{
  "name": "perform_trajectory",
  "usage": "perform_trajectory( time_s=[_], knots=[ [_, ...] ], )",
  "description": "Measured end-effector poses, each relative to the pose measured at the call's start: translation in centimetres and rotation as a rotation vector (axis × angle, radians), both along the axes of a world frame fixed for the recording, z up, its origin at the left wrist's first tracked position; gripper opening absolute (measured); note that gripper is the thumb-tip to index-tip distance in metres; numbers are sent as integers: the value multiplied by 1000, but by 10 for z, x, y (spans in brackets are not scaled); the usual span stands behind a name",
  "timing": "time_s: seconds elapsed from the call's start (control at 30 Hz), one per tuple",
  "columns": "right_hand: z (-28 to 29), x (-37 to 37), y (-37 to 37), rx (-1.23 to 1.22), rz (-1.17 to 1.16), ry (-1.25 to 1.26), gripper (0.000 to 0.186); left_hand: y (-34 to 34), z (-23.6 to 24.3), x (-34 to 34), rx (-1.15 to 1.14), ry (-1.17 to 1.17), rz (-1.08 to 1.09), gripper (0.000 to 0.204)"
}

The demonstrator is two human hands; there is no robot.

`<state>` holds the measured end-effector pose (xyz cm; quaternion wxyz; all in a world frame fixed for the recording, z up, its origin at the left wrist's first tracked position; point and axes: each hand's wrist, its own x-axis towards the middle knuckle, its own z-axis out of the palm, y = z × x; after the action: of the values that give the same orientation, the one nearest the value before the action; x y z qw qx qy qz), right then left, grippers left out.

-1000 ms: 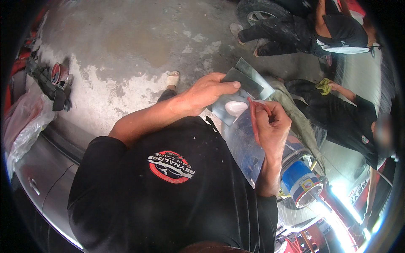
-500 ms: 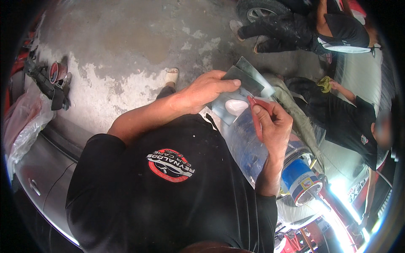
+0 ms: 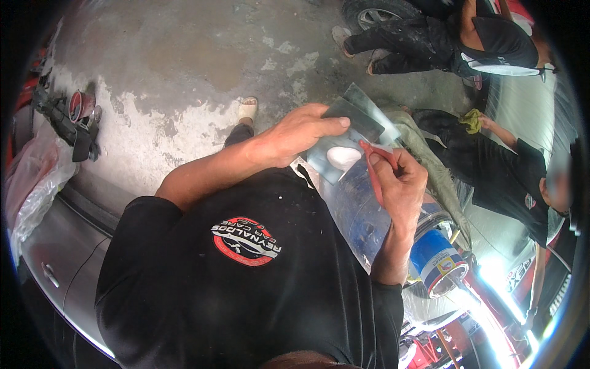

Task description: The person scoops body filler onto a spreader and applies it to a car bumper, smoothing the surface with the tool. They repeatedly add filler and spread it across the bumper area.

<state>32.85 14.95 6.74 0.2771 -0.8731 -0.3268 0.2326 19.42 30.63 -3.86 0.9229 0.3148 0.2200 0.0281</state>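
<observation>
Left hand: curls round one end of a shiny flat plate, with the thumb pressed on top and the fingers underneath hidden from sight.
Right hand: pinches a red spreader between the thumb and bent fingers.
Shiny flat plate: held up past the front of the black shirt, beside the blue drum in this view. Looks dark near the thumb. Hard to say if made of one sheet or two.
White paste: sits on the plate in one thick, round lump, between the two hands.
Red spreader: reaches over the plate, with one end close to the lump. Hard to say if touching the paste or just beside it.
Work so far: paste already on the plate and spreader already in the grip, with both hands close together.
Work left: seems to be a good deal, judging by the thick lump. Not yet spread thin, as far as can be seen.
Blue can: rests by the rim of the drum, near the right wrist.
Co-worker's hand: holds a yellow-green cloth, well apart from the plate.
Silver car door: shows at the left, behind the left elbow.
</observation>
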Motion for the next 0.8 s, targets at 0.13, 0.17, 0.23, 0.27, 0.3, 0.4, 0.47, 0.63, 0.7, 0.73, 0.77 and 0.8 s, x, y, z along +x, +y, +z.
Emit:
perform_trajectory(
  time_s=[0.13,0.17,0.23,0.27,0.3,0.4,0.47,0.63,0.7,0.73,0.77,0.8],
  knots=[
    [2,-1,-1,-4,-29,12,11,1,-2,1,14,-1,-8,31],
    [2,0,-2,11,-32,27,11,1,1,0,-2,-40,-14,31],
    [1,1,-4,41,-40,57,12,1,5,2,25,-39,-1,32],
    [0,1,-6,50,-43,52,11,0,7,2,37,-38,5,32],
    [0,1,-7,59,-45,47,11,0,11,2,39,-26,8,32],
    [1,0,-8,62,-29,15,10,-1,15,2,46,-9,14,31],
    [-1,0,-10,70,-31,-16,10,-2,12,3,53,-35,-4,31],
    [-4,2,-12,19,86,-263,8,-4,11,7,23,-47,-2,33],
    [-3,1,-16,69,23,-216,10,-4,13,8,22,-37,-7,34],
    [-2,1,-18,93,-11,-192,11,-2,15,8,42,-34,-19,34],
    [0,1,-18,96,-24,-171,13,-1,15,8,62,-30,-30,34],
    [3,1,-17,98,-37,-150,14,-2,14,10,50,-36,-23,34]
  ],
)
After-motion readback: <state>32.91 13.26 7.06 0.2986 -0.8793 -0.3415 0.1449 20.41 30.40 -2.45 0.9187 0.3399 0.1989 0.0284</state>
